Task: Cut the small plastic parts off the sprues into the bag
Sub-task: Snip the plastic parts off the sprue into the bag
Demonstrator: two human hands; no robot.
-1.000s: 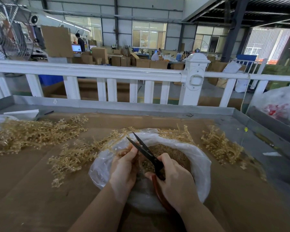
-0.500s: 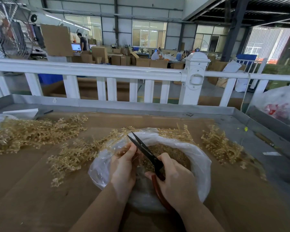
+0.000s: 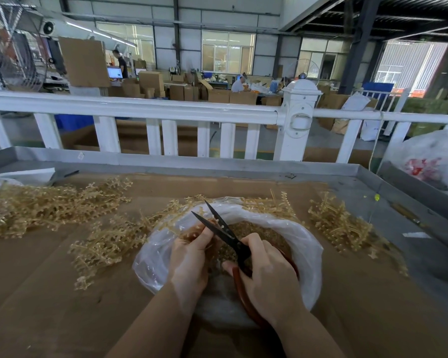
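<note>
Your right hand (image 3: 267,277) is wrapped around the red handles of the scissors (image 3: 225,233), blades parted and pointing up-left over the bag (image 3: 303,244). Your left hand (image 3: 189,257) pinches a sprue (image 3: 192,229) right at the blades, thumb and fingers closed on it, above the bag's mouth. Bag sits open on the cardboard-covered tabletop (image 3: 49,293), with a heap of cut parts (image 3: 259,228) inside. Loose sprue piles: far left (image 3: 49,202), just left of the bag (image 3: 109,241), right (image 3: 339,223).
</note>
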